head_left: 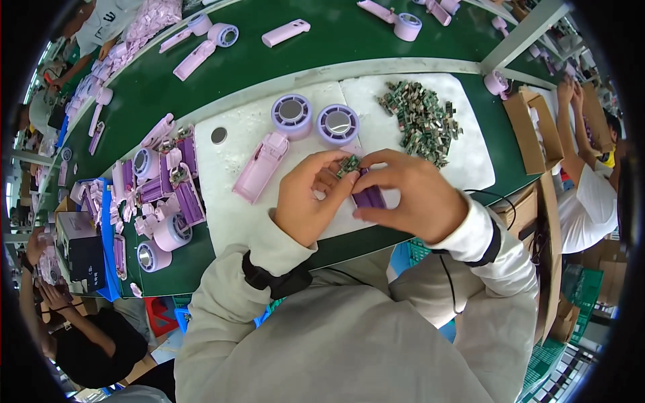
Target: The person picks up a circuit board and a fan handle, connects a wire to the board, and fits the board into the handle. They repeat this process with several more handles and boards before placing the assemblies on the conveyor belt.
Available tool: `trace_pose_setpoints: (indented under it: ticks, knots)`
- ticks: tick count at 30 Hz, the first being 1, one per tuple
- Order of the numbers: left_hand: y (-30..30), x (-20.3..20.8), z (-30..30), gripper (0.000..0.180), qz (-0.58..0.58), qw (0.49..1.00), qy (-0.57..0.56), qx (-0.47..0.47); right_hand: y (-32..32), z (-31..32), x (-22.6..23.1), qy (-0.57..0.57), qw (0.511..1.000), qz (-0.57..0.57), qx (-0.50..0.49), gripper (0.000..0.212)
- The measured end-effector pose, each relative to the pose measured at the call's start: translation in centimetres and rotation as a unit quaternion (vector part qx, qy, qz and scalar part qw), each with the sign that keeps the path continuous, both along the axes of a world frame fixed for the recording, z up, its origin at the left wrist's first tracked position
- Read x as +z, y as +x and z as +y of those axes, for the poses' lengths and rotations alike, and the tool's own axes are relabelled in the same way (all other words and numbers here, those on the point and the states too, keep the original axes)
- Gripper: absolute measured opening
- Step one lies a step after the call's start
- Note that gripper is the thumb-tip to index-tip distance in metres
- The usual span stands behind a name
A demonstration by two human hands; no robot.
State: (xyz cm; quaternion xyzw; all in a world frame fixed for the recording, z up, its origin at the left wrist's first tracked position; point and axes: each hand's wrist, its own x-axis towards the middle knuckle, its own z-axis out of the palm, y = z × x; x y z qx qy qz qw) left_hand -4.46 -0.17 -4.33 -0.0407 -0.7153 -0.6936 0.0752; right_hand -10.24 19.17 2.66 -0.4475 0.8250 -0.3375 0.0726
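Observation:
Over the white foam sheet my two hands meet. My left hand (pixel 308 200) is closed, with a small green circuit board (pixel 347 165) pinched at its fingertips. My right hand (pixel 422 196) grips the purple handle shell (pixel 369 197) of a handheld fan, its fingers bent round the upper end beside the board. Part of the shell is hidden behind the fingers. Just beyond my hands stands a round lilac fan head (pixel 338 125). To its left is another fan head (pixel 291 115), beside an open pink handle shell (pixel 262 168) lying at a slant.
A heap of green circuit boards (pixel 420 121) covers the foam's far right. Pink and purple fan parts (pixel 161 188) are piled at the left. Across the back runs a green belt (pixel 336 40) carrying fan parts. A cardboard box (pixel 534 131) stands at right. Other people work at both sides.

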Motion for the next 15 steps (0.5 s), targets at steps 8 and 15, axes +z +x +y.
trace_pose_setpoints:
  ticks: [8, 15]
  knots:
    - [1.2, 2.1, -0.3, 0.043, -0.044, 0.994, 0.077, -0.062, -0.5, -1.1, 1.1, 0.035, 0.948, -0.266, -0.174, 0.035]
    - [0.7, 3.1, -1.0, 0.044, 0.042, 0.979, -0.192, -0.048, -2.0, 0.7, -0.6, -0.073, 0.941, -0.308, -0.120, 0.031]
